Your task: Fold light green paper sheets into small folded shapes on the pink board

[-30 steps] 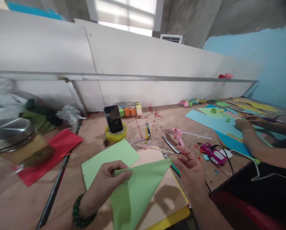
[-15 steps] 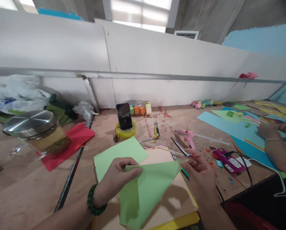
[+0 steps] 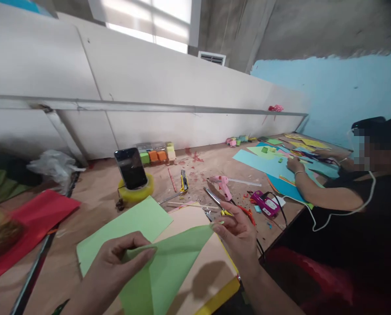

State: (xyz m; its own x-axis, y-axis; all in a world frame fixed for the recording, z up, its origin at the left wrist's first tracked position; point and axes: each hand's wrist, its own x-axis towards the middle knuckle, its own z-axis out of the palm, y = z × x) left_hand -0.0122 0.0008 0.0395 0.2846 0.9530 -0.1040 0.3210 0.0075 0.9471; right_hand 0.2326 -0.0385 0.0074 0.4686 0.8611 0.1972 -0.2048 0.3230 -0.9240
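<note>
On my feed, left hand [image 3: 118, 260] has thumb and fingers clamped on the upper left edge of the green sheet [image 3: 174, 258]; right hand [image 3: 238, 236] pinches its right corner. Sheet is held above the peach paper [image 3: 215, 253], nearer me than a second green piece [image 3: 130, 223] on the bench [image 3: 93, 173]. I'd tag the step as bending or folding; can't tell if any crease is set. Next move, I reckon, calls for firm pinches, a taut edge and no wrinkling. Glue gun [image 3: 222, 186] lies beyond, apart from the sheet.
</note>
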